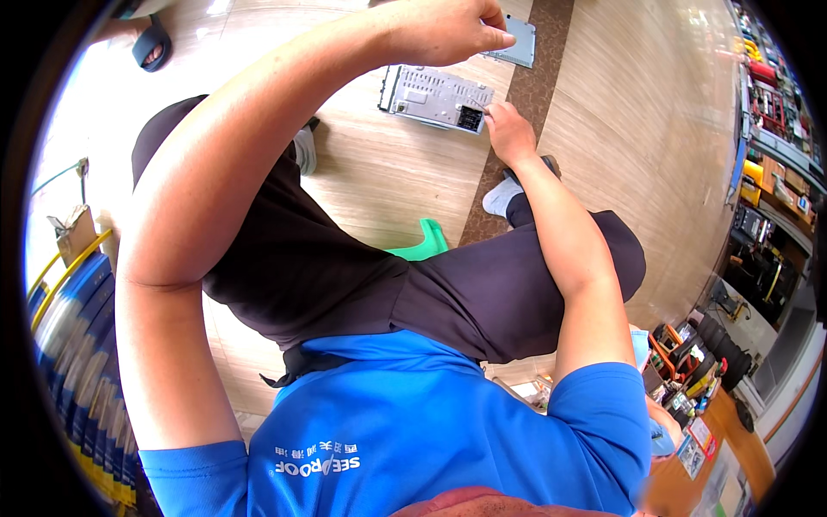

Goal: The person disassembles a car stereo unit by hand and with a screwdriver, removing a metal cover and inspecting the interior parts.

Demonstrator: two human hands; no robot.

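A silver metal car stereo [435, 96] lies on the floor in front of me, with slotted vents on top and a black connector socket at its right end. At that end is my right hand [512, 133], its fingers pinched together by the socket. A thin sliver shows at the fingertips, too small to name. My left hand [461, 33] is above the stereo at the top of the picture, its fingers curled closed. Beside its thumb is a flat grey metal plate [519, 45], partly behind the hand. What the left fingers hold, if anything, is hidden.
Between my bent legs lies a green object [422, 244]. Stacked blue-and-yellow packages [82, 345] stand at the left, near another person's sandalled foot [152, 47]. Shelves with tools [775, 112] line the right, and a cluttered wooden table [732, 448] is at the lower right.
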